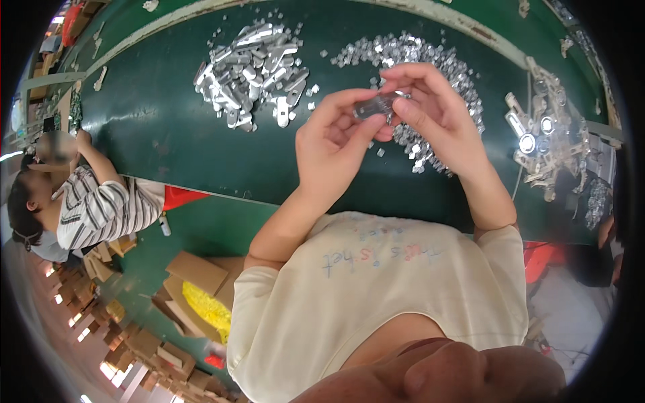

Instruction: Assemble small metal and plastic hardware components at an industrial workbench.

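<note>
Above the green table, my left hand (339, 138) pinches one end of a small, shiny metal part (373, 105) between thumb and fingers. It is elongated with a rounded end; its exact kind I cannot make out. My right hand (433, 111) closes on the other end, thumb and fingertips meeting there, with a bright bit of metal showing at the fingers. Just behind and around my right hand spreads a heap of small silvery metal pieces (416, 50). Farther left lies a pile of larger, elongated metal parts (252, 74) with rounded ends.
At the right on the table (181, 148) is a heap of pale, long metal parts (551, 127). A person in a striped top (101, 208) sits at the left end. On the floor, an open cardboard box (178, 305) holds yellow material (205, 310); stacked boxes (144, 342) stand beyond.
</note>
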`<state>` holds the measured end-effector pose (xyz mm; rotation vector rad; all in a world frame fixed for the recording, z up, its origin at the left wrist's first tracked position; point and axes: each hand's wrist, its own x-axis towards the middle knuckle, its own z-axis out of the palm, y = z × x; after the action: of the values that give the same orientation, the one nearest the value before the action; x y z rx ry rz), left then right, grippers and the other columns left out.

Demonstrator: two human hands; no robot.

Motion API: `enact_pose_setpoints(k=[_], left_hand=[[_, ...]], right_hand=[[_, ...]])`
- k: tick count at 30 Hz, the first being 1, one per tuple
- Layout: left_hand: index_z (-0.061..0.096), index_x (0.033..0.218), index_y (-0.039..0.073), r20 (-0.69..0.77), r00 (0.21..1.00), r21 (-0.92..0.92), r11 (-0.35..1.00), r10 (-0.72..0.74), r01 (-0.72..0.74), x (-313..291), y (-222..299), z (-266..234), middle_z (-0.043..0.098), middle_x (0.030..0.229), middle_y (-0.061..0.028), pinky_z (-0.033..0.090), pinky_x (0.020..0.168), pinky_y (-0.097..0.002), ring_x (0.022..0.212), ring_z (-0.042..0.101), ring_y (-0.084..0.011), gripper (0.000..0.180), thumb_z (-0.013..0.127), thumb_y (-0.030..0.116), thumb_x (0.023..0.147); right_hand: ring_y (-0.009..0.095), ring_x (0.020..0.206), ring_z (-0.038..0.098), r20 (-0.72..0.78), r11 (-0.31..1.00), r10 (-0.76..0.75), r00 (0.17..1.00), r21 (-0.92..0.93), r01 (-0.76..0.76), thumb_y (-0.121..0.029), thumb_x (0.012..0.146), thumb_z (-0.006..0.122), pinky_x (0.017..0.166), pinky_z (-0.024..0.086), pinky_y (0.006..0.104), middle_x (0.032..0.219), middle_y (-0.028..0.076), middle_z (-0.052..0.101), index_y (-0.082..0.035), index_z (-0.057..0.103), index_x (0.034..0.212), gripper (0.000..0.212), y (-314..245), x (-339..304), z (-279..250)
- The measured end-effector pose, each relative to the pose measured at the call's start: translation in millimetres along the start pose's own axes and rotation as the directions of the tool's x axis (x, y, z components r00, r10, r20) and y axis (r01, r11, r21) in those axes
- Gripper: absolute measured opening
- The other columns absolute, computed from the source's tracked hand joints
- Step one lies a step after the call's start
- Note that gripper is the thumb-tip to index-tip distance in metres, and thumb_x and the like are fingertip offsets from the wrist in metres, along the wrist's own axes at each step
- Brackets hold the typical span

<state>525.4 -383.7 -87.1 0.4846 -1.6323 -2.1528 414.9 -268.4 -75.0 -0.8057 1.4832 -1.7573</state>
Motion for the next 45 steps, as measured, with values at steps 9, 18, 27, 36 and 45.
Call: enact_pose_setpoints(k=[9, 18, 27, 36, 45], left_hand=[[0.049, 0.105, -0.007, 0.0, 1.0, -0.005, 1.0, -0.004, 0.004, -6, -7, -9, 0.061, 0.087, -0.0152, 0.053, 0.065, -0.0273, 0.072, 0.063, -0.0189, 0.026, 0.057, -0.007, 0.081], [0.049, 0.105, -0.005, -0.059, 0.997, 0.03, 0.998, -0.057, 0.059, -7, -9, -29, 0.061, 0.084, -0.0127, 0.052, 0.065, -0.0238, 0.073, 0.064, -0.0165, 0.025, 0.057, -0.006, 0.082], [0.05, 0.107, -0.008, -0.024, 0.999, 0.007, 1.0, -0.027, 0.027, 14, -9, -22, 0.062, 0.09, -0.0168, 0.054, 0.069, -0.0282, 0.077, 0.064, -0.0211, 0.026, 0.055, -0.008, 0.081], [0.054, 0.101, -0.007, -0.007, 0.997, 0.017, 0.997, -0.078, 0.078, 0, -14, -14, 0.062, 0.086, -0.0167, 0.054, 0.067, -0.0298, 0.075, 0.064, -0.0226, 0.019, 0.055, -0.007, 0.081], [0.056, 0.098, -0.006, -0.062, 0.991, -0.009, 0.993, -0.12, 0.12, 1, -44, -30, 0.062, 0.086, -0.0123, 0.051, 0.065, -0.0257, 0.074, 0.062, -0.017, 0.017, 0.058, 0.0, 0.082]], right_hand=[[0.036, 0.104, 0.048, -0.186, 0.006, -0.273, 0.944, -0.981, -0.192, -0.042, 0.075, 0.064, 0.088, 0.041, 0.0413, 0.109, 0.016, 0.054, -0.024, 0.055, 0.115, 0.045, 72, 185, -191], [0.018, 0.061, 0.056, -0.184, 0.793, -0.337, 0.923, -0.584, 0.173, -0.023, 0.084, 0.057, 0.054, 0.047, 0.0264, 0.076, 0.007, 0.055, -0.008, 0.048, 0.109, 0.03, 12, 129, -115], [0.01, 0.058, 0.056, -0.084, 0.976, 0.181, 0.98, 0.134, -0.169, -0.017, 0.085, 0.059, 0.047, 0.047, 0.0181, 0.082, 0.006, 0.057, 0.001, 0.051, 0.104, 0.027, -20, 20, -51], [0.008, 0.063, 0.054, -0.237, 0.998, -0.017, 0.971, 0.059, 0.032, -0.02, 0.093, 0.043, 0.054, 0.043, 0.0202, 0.079, 0.005, 0.059, 0.0, 0.054, 0.112, 0.03, -6, -2, -50], [0.008, 0.068, 0.052, -0.223, 0.999, -0.002, 0.975, -0.049, -0.009, -0.007, 0.081, 0.061, 0.055, 0.04, 0.0198, 0.08, 0.005, 0.055, -0.002, 0.045, 0.108, 0.032, 13, -4, -51]])
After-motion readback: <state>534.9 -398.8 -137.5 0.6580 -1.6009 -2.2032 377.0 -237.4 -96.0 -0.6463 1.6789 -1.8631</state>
